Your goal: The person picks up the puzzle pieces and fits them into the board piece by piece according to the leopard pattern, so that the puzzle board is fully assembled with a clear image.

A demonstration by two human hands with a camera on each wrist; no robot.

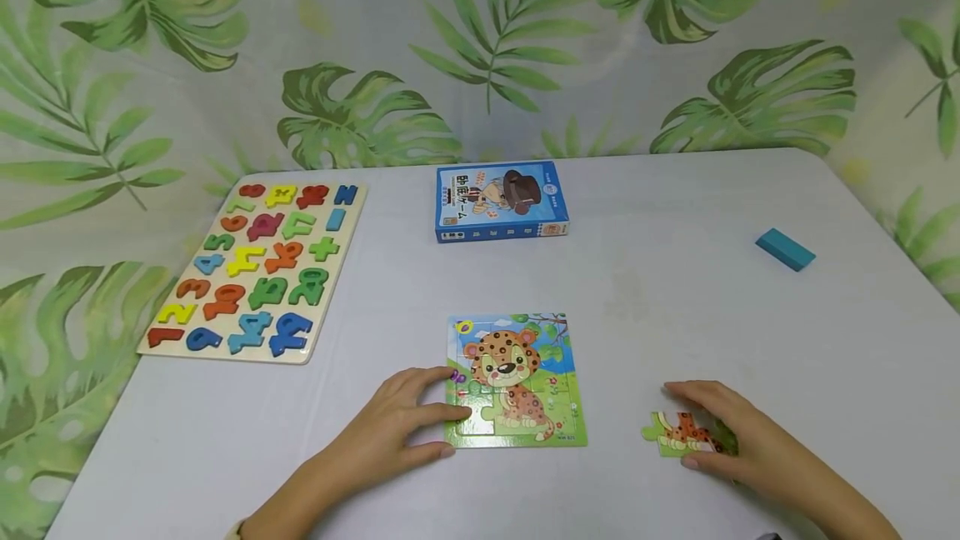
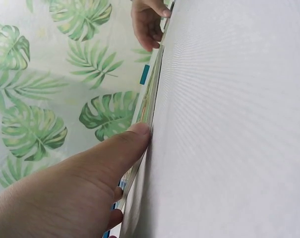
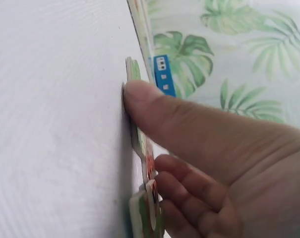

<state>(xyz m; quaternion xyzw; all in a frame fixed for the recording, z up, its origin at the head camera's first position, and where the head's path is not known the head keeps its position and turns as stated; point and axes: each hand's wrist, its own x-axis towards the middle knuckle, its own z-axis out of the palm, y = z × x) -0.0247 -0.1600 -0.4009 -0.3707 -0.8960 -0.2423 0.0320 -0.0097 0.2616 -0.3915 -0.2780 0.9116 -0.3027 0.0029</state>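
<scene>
A square jigsaw puzzle [image 1: 521,357] with a spotted leopard cub lies flat in front of me. Its lower left shows knobbed piece outlines and a pale glare. My left hand [image 1: 397,419] rests at the puzzle's left side, two fingertips on its surface and the thumb [image 2: 132,141] by the lower left corner. To the right, my right hand [image 1: 731,432] holds several puzzle pieces [image 1: 675,433] between thumb and fingers, low over the table. The thumb [image 3: 145,96] presses their near edge in the right wrist view. Part of the pieces is hidden beneath the palm.
A wooden number board [image 1: 318,332] with coloured numerals stands at the left. Behind the puzzle lies a blue card-game box [image 1: 498,202]. A teal block [image 1: 785,249] sits at the far right. Leaf-patterned cloth [image 1: 525,48] hangs behind the white table [image 1: 637,298].
</scene>
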